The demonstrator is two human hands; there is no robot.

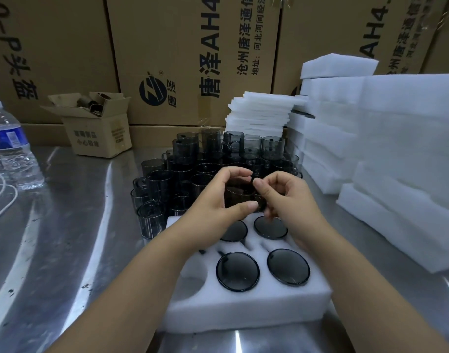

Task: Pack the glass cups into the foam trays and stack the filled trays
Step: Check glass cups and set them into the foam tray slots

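My left hand [218,197] grips a dark glass cup [240,196], my right hand [289,200] pinching its other side, above the foam tray [243,308] on the bench [78,225]. Four pockets are filled, one at left is empty, and many loose cups [192,169] wait behind, foam stacks [396,149] at right

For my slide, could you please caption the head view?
Left hand and right hand hold a glass cup above a partly filled foam tray.
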